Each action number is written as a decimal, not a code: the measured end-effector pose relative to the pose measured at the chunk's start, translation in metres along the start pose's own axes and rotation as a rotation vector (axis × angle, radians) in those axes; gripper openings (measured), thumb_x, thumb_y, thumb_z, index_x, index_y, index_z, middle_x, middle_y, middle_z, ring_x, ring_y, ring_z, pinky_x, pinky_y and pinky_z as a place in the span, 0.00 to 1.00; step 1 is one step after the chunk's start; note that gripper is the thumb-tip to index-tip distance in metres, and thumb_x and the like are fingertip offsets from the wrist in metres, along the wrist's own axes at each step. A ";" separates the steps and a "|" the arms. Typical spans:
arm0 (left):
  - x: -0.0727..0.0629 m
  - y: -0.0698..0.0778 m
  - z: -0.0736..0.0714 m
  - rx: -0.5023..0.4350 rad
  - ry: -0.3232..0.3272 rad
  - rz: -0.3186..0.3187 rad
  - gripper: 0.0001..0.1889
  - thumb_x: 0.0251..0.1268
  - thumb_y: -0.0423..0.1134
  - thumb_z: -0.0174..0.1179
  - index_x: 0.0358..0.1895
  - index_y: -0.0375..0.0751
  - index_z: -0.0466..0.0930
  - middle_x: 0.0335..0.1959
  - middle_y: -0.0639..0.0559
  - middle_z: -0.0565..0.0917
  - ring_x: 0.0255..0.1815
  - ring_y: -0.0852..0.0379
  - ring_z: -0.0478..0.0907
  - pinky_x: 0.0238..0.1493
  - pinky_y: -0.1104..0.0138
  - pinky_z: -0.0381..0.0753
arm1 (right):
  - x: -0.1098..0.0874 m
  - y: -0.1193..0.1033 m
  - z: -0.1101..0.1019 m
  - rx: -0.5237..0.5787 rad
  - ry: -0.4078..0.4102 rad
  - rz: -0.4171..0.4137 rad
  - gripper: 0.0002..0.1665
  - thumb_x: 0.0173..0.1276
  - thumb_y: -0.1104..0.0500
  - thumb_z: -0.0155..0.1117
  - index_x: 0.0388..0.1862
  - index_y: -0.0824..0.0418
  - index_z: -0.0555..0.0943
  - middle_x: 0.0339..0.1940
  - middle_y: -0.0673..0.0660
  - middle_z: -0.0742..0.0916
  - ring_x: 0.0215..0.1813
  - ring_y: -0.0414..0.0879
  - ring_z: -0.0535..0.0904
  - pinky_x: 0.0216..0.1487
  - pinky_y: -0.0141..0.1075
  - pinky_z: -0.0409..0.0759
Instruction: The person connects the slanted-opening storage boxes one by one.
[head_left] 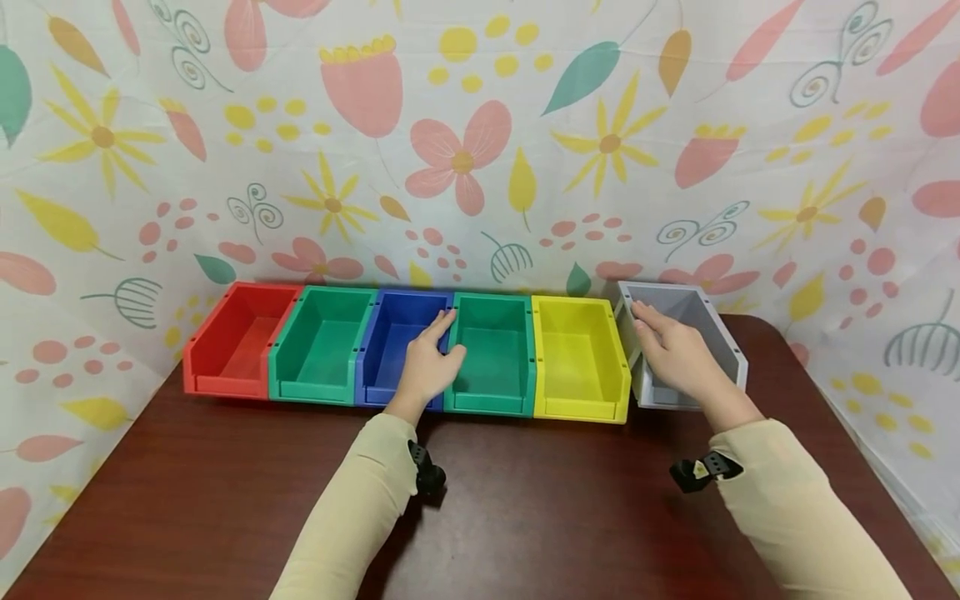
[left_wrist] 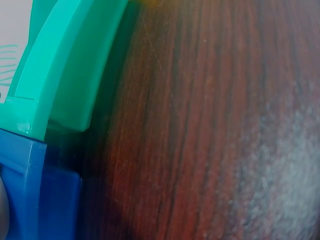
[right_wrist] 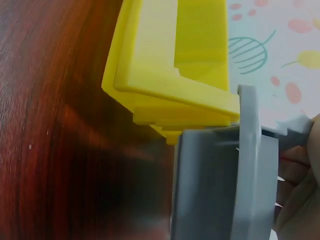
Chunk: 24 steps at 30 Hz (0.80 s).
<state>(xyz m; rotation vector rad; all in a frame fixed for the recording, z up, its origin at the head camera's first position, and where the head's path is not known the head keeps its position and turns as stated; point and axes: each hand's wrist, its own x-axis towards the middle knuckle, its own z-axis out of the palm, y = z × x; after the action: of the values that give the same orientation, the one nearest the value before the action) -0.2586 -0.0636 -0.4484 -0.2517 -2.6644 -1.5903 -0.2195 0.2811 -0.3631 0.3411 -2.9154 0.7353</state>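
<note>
My left hand (head_left: pixel 431 367) rests with fairly straight fingers on the wall between the blue bin (head_left: pixel 390 346) and the green bin (head_left: pixel 491 358) to its right. The thumb lies on the green bin's side. At the row's right end, my right hand (head_left: pixel 678 358) grips the left wall of a grey bin (head_left: pixel 726 342), fingers over the rim and thumb inside. The grey bin sits at a slight angle beside the yellow bin (head_left: pixel 581 408). In the right wrist view the grey bin (right_wrist: pixel 257 185) overlaps the yellow bin's corner (right_wrist: pixel 175 95); contact cannot be told.
A red bin (head_left: pixel 225 383) and another green bin (head_left: pixel 311 392) continue the row leftward. The dark wooden table (head_left: pixel 525 508) extends in front of the bins. Behind them hangs a floral cloth (head_left: pixel 465 83).
</note>
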 end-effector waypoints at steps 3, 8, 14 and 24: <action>0.000 0.000 0.000 -0.001 -0.002 0.002 0.32 0.62 0.41 0.47 0.72 0.60 0.58 0.75 0.56 0.56 0.08 0.52 0.68 0.14 0.68 0.58 | 0.000 0.002 0.003 0.002 0.011 0.014 0.30 0.77 0.52 0.39 0.71 0.67 0.61 0.70 0.69 0.67 0.68 0.67 0.64 0.61 0.62 0.65; 0.001 0.001 0.000 -0.008 0.007 -0.005 0.32 0.61 0.41 0.47 0.72 0.60 0.59 0.75 0.56 0.56 0.10 0.47 0.69 0.14 0.68 0.58 | 0.001 0.005 0.008 0.007 0.019 0.024 0.31 0.78 0.51 0.37 0.72 0.66 0.60 0.69 0.68 0.69 0.55 0.65 0.76 0.47 0.55 0.75; 0.000 0.002 0.000 0.000 0.002 -0.014 0.32 0.62 0.41 0.48 0.72 0.59 0.59 0.75 0.55 0.56 0.57 0.49 0.78 0.17 0.66 0.61 | -0.001 0.007 0.016 -0.005 -0.004 0.040 0.30 0.77 0.52 0.38 0.72 0.67 0.59 0.70 0.67 0.67 0.56 0.63 0.76 0.46 0.51 0.74; 0.000 0.001 -0.001 0.015 0.005 -0.006 0.32 0.62 0.41 0.48 0.72 0.59 0.59 0.75 0.55 0.56 0.72 0.49 0.60 0.28 0.63 0.67 | -0.003 0.009 0.025 -0.038 -0.081 0.050 0.31 0.78 0.52 0.36 0.74 0.66 0.54 0.73 0.68 0.62 0.71 0.66 0.58 0.65 0.60 0.62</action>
<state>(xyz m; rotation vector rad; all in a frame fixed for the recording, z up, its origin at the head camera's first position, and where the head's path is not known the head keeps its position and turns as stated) -0.2585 -0.0637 -0.4466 -0.2386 -2.6744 -1.5702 -0.2206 0.2773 -0.3890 0.3027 -3.0197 0.6869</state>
